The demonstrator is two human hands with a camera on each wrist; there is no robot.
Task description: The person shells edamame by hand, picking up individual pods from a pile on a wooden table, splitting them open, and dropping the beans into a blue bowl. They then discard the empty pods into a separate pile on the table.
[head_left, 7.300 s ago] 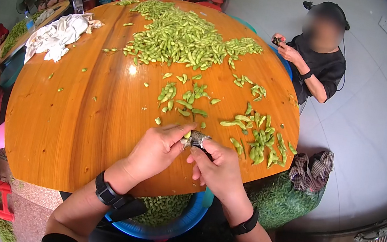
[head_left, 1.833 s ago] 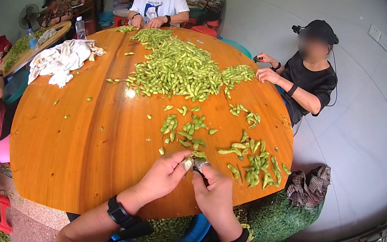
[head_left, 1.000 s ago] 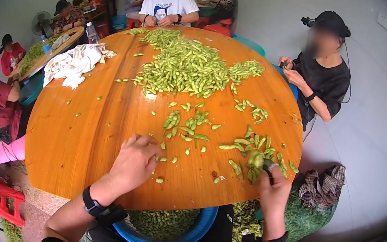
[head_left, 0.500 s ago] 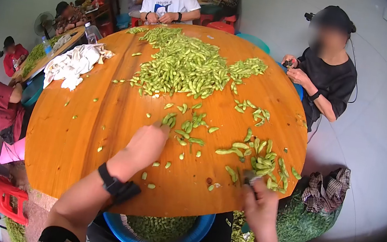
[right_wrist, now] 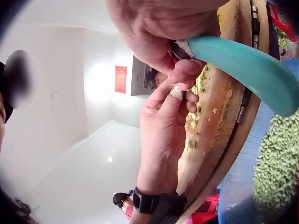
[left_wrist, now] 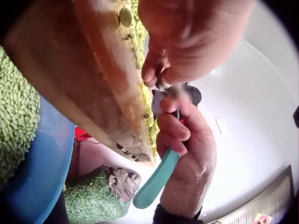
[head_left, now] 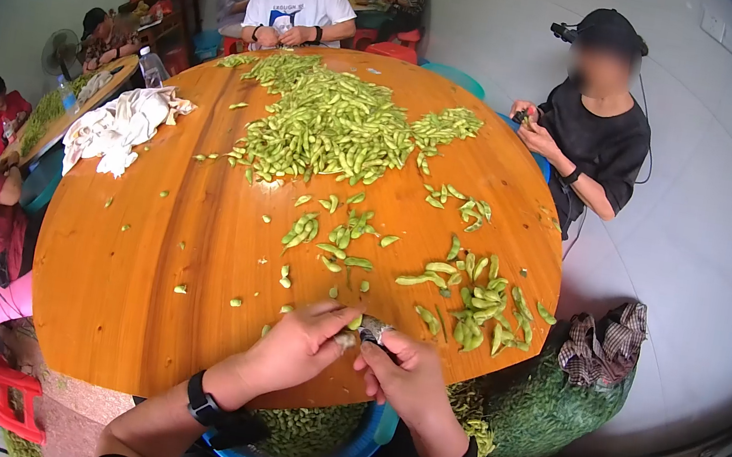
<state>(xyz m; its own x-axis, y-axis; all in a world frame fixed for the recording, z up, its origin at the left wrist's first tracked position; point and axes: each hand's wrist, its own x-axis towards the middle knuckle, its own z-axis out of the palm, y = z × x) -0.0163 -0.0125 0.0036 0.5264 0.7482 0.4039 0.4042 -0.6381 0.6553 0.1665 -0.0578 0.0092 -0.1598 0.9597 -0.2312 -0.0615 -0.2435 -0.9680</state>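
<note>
Over the near edge of the round wooden table [head_left: 111,285], my two hands meet at the fingertips. My left hand [head_left: 296,346] pinches a green bean pod [head_left: 355,322] between thumb and fingers; something whitish covers the thumb tip [right_wrist: 176,92]. My right hand [head_left: 405,376] grips a tool with a curved teal handle [right_wrist: 247,65], its dark working end at the pod and mostly hidden by fingers. Small clusters of pods [head_left: 352,226] and several loose green beans [head_left: 236,302] lie beyond the left hand. More pods [head_left: 478,316] lie right of my hands.
A large heap of pods [head_left: 335,120] covers the table's far middle. A white cloth [head_left: 120,130] lies far left. Below the edge sits a blue basin [left_wrist: 51,158] of shelled beans. A green net bag [head_left: 551,412] stands at right. Other people [head_left: 603,131] sit around the table.
My left hand has drawn back from the middle pods toward me, now pinching a pod. My right hand has come left from the right-hand pods with the teal-handled tool, and both hands meet.
</note>
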